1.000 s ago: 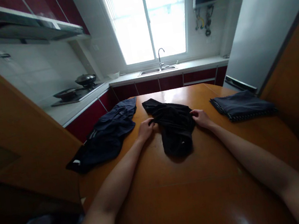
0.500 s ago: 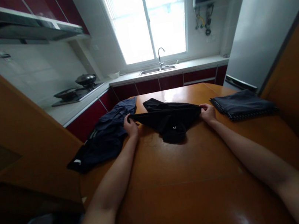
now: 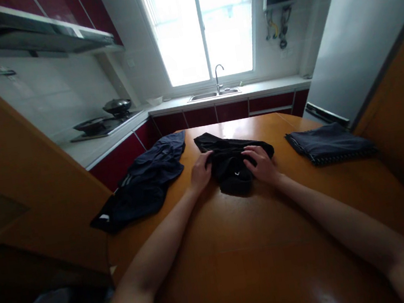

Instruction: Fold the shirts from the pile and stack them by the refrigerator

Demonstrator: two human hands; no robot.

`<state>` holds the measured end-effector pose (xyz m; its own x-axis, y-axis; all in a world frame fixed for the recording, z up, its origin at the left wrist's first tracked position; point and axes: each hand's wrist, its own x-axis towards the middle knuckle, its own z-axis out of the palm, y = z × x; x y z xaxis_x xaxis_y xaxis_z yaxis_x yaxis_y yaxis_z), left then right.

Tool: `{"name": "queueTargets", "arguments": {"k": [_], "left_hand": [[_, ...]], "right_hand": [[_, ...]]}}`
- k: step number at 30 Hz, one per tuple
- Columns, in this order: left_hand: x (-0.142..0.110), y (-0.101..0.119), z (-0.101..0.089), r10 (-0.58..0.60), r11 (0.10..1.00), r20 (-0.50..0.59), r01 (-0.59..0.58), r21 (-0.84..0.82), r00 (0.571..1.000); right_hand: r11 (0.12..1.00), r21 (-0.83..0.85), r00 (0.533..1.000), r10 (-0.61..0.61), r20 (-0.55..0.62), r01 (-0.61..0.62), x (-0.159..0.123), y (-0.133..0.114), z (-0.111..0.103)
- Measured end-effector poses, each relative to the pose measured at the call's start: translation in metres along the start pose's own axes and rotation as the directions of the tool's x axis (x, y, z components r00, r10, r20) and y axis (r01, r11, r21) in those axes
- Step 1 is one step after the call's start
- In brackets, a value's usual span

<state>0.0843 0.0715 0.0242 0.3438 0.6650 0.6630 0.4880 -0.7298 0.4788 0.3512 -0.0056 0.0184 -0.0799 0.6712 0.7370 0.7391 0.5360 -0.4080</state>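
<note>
A black garment [image 3: 235, 184] with a small white mark lies bunched at the middle of the wooden table [image 3: 257, 269]; its exact kind is hard to tell. My left hand [image 3: 201, 173] rests against its left edge, fingers stretched over the cloth and thumb apart. On the right part of the garment lies my right hand [image 3: 262, 164], its fingers spread and thumb separate. One end of the black cloth sticks out to the right beyond this hand. Fabric partly hides the fingertips of both hands.
Dark blue clothing [image 3: 149, 179] with a white mark lies spread along the table's left side. A folded dark grey cloth [image 3: 331, 141] sits at the right. Beyond the table are a sink [image 3: 203, 96], a stove with pans [image 3: 102, 128] and a fridge [image 3: 355, 37].
The black garment was stretched sideways between both hands half a second ago. Since then both hands have come inward, and the cloth has slackened onto the table.
</note>
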Motion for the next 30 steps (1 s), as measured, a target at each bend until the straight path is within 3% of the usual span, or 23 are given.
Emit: {"name": "queueTargets", "arguments": {"k": [3, 6, 9, 13, 16, 18, 20, 23, 25, 28, 30], "left_hand": [[-0.011, 0.025, 0.025, 0.201, 0.973, 0.235, -0.166, -0.161, 0.951], [-0.017, 0.032, 0.04, 0.249, 0.937, 0.292, -0.153, -0.315, 0.923], [-0.016, 0.028, 0.041, 0.156, 0.945, 0.223, -0.08, -0.316, 0.962], [-0.011, 0.025, 0.035, 0.039, 0.986, 0.026, -0.034, -0.165, 0.999], [-0.01, 0.027, 0.03, -0.002, 0.999, -0.046, -0.001, -0.05, 0.999], [-0.01, 0.029, 0.028, -0.002, 1.0, -0.041, 0.003, 0.01, 0.999], [-0.011, 0.031, 0.026, 0.041, 0.998, 0.019, -0.042, 0.047, 0.999], [-0.014, 0.035, 0.025, 0.143, 0.987, 0.2, -0.155, 0.046, 0.969], [-0.017, 0.04, 0.027, 0.202, 0.975, 0.351, -0.223, 0.021, 0.914], [-0.024, 0.05, 0.034, 0.236, 0.96, 0.518, -0.28, 0.006, 0.822], [-0.03, 0.06, 0.04, 0.219, 0.965, 0.525, -0.264, 0.011, 0.823]], "right_hand": [[0.983, 0.13, 0.965, -0.154, 0.214, 0.128, -0.005, -0.015, 0.011], [0.978, 0.19, 0.949, -0.138, 0.282, 0.086, -0.01, -0.01, 0.019], [0.986, 0.165, 0.966, -0.019, 0.256, -0.024, -0.012, 0.001, 0.026], [0.979, 0.187, 0.976, 0.038, 0.214, -0.08, -0.004, 0.008, 0.027], [0.98, 0.146, 0.991, 0.134, 0.006, -0.133, 0.009, 0.02, 0.015], [0.969, 0.088, 0.95, 0.242, -0.195, -0.229, 0.015, 0.038, 0.001], [0.931, 0.045, 0.865, 0.353, -0.356, -0.362, 0.017, 0.064, -0.015], [0.821, 0.016, 0.727, 0.514, -0.455, -0.57, 0.01, 0.107, -0.033], [0.752, 0.018, 0.656, 0.586, -0.475, -0.659, 0.003, 0.128, -0.04], [0.718, 0.034, 0.617, 0.62, -0.485, -0.695, -0.001, 0.142, -0.041], [0.723, 0.041, 0.623, 0.621, -0.476, -0.69, -0.001, 0.143, -0.04]]}}
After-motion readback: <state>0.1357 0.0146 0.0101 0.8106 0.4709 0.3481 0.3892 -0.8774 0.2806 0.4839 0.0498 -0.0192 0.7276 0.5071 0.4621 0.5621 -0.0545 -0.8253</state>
